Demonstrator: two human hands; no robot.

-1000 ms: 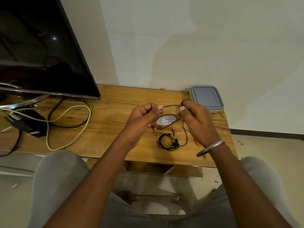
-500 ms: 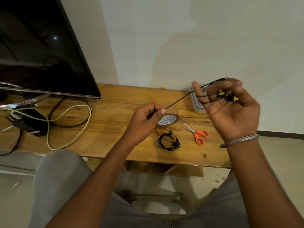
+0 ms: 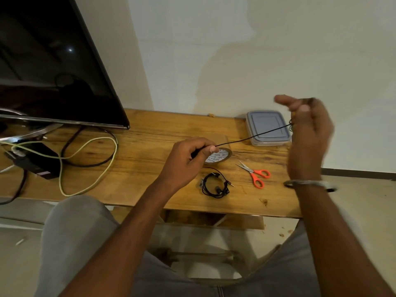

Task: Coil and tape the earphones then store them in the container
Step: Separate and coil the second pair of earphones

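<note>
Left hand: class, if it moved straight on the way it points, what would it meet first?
Probably the tape roll, lying just beyond the left hand's fingertips. Its height above the roll is unclear, so it might pass over toward the lidded container.

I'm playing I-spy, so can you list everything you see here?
Black flat television: one, black, table's left.
Brown wooden table: one, brown, against wall.
Loose cables: several, yellow-green and black, by television.
Brown tape roll: one, brown, table middle.
Coiled black earphones: one, black, near front edge.
Orange-handled scissors: one, orange, right of earphones.
Grey lidded plastic container: one, grey, back right.
Thin black earphone cord: one, black, taut between hands.
Left hand: one, pinches cord.
Right hand: one, blurred, holds cord.
</note>
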